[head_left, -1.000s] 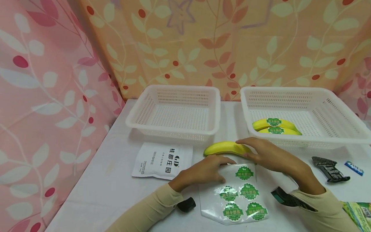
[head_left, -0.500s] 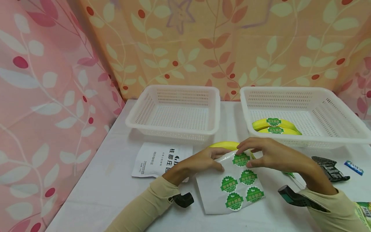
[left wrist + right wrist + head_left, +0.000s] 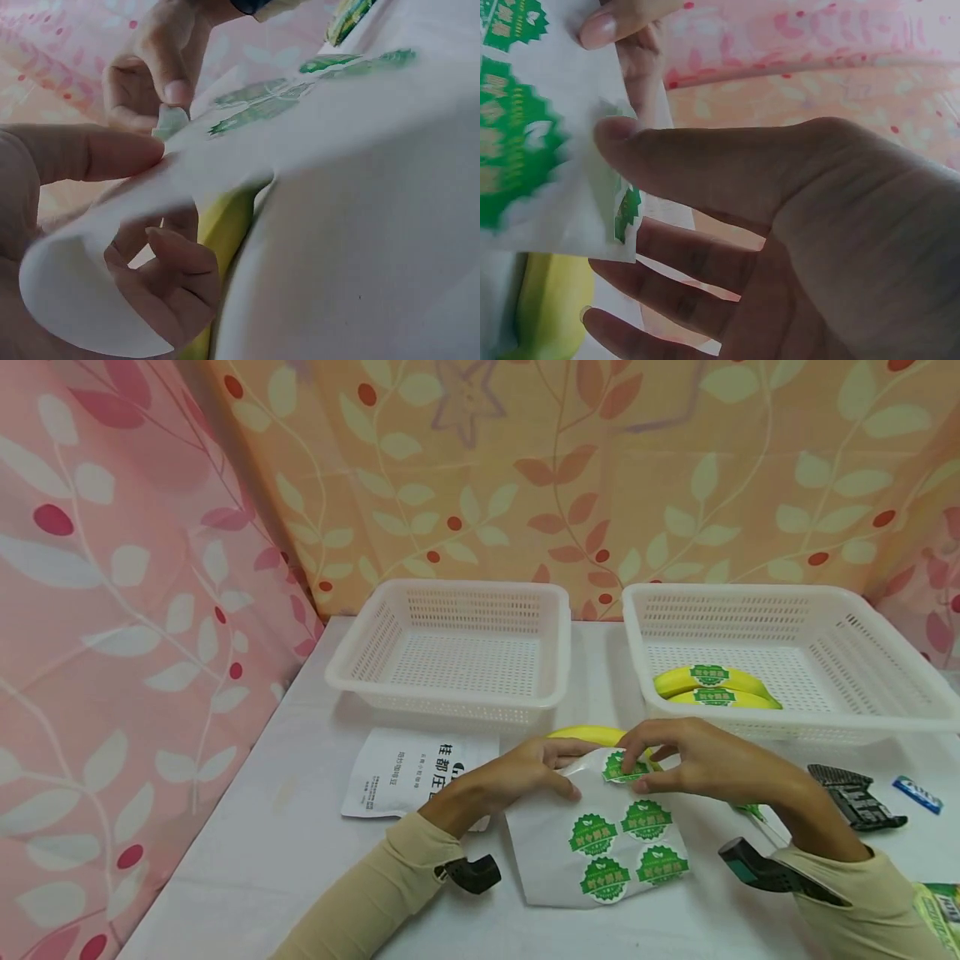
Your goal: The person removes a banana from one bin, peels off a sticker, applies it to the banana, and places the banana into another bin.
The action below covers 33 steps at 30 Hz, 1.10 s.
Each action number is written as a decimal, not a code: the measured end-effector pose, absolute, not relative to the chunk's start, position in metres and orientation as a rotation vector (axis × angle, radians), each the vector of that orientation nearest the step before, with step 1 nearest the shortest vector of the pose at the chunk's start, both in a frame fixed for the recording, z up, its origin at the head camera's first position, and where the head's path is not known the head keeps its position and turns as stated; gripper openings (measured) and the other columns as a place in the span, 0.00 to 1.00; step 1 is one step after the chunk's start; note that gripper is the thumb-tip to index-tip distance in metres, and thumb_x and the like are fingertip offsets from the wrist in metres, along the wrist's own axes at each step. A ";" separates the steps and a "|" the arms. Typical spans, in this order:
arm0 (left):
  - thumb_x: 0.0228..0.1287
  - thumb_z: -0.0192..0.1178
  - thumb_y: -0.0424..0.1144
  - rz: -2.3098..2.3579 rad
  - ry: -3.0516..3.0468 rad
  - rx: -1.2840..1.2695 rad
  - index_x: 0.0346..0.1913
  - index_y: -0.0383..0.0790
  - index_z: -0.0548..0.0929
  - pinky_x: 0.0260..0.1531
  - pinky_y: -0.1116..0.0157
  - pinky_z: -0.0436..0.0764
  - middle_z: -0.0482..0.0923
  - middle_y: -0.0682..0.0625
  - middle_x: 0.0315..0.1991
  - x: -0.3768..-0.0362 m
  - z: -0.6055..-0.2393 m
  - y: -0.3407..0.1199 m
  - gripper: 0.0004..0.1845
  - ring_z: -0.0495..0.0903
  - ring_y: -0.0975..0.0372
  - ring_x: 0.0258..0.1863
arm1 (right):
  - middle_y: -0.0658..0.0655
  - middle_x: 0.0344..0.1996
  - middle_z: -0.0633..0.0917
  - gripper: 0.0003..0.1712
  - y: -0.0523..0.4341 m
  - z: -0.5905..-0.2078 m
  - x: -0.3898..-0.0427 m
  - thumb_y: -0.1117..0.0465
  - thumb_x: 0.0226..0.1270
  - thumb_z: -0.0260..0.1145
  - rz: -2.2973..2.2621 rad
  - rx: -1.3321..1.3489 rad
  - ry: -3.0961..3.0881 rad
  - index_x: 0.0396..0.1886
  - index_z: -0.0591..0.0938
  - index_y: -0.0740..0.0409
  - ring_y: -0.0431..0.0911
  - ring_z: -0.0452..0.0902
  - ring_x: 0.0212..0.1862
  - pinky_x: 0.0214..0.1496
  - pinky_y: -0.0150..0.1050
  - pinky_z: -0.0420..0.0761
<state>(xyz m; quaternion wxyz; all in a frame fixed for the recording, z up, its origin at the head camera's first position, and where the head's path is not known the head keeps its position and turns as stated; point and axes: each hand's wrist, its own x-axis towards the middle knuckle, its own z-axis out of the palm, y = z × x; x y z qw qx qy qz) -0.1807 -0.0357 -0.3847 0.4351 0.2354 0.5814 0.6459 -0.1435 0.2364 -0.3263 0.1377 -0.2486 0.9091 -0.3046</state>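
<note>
A white sheet of round green stickers is raised and tilted above the table. My left hand grips its upper left edge, thumb in front and fingers behind. At the upper right edge, my right hand pinches the top sticker, whose edge looks lifted from the sheet. In the right wrist view the right thumb lies against that sticker, its other fingers spread below. Behind the sheet lies a yellow banana on the table, partly hidden.
A white basket stands at back left. Another basket at back right holds two bananas with green stickers. Nearby lie a white coffee pouch, a black wrapped packet, a small blue packet and a green packet.
The sheet has come up off the table and tilted, now held at its upper edge by both hands. My right hand has left the banana for the top sticker.
</note>
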 end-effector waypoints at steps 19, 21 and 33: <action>0.65 0.77 0.41 0.655 2.437 1.358 0.77 0.48 0.74 0.70 0.69 0.69 0.76 0.55 0.71 -0.166 -0.402 -0.018 0.38 0.72 0.66 0.69 | 0.50 0.51 0.90 0.05 0.238 -0.322 -0.141 0.51 0.71 0.75 -0.838 -0.673 2.896 0.42 0.89 0.42 0.46 0.83 0.49 0.48 0.44 0.85; 0.68 0.74 0.45 0.738 2.441 1.361 0.73 0.46 0.78 0.69 0.69 0.70 0.78 0.54 0.69 -0.167 -0.402 -0.018 0.33 0.74 0.66 0.68 | 0.50 0.50 0.90 0.03 0.236 -0.323 -0.141 0.53 0.71 0.75 -0.836 -0.700 2.920 0.41 0.89 0.43 0.46 0.84 0.48 0.49 0.46 0.86; 0.84 0.50 0.57 1.676 1.788 0.636 0.62 0.36 0.85 0.53 0.58 0.87 0.91 0.47 0.49 -0.175 -0.392 -0.020 0.28 0.90 0.53 0.51 | 0.41 0.44 0.88 0.16 0.217 -0.341 -0.143 0.69 0.62 0.79 -1.024 -1.019 2.971 0.39 0.89 0.42 0.36 0.83 0.47 0.48 0.38 0.86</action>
